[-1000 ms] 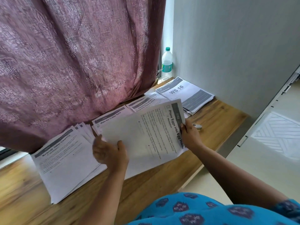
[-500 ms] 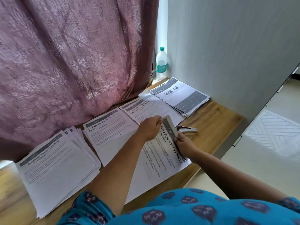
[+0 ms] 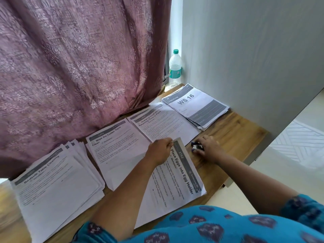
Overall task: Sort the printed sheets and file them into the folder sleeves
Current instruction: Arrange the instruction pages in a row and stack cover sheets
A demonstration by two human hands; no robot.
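Several piles of printed sheets lie on a wooden table [image 3: 233, 135]. The "Place Eggs into Egg Holder" sheets [image 3: 175, 183] lie nearest me, turned sideways. My left hand [image 3: 158, 150] pinches their top corner. My right hand [image 3: 208, 149] rests on the table to their right, fingers curled round a small dark stapler [image 3: 196, 146]. Farther back lie the "Wipe the Coffee Table Clean" sheet [image 3: 114, 146], the "Charging Small Items" sheet [image 3: 163, 125] and the "WS 16" pile [image 3: 196, 106]. At the left sits the "Bedside Table Cleaning" pile [image 3: 56, 188]. No folder is in view.
A mauve curtain [image 3: 78, 58] hangs behind the table down to the papers. A clear water bottle [image 3: 174, 69] stands in the back corner beside a grey wall [image 3: 245, 50]. The table's right edge drops to a pale floor [image 3: 294, 155].
The egg holder sheets went from held up in both hands to lying on the table. My left hand moved to their top corner. My right hand let go and took hold of the stapler.
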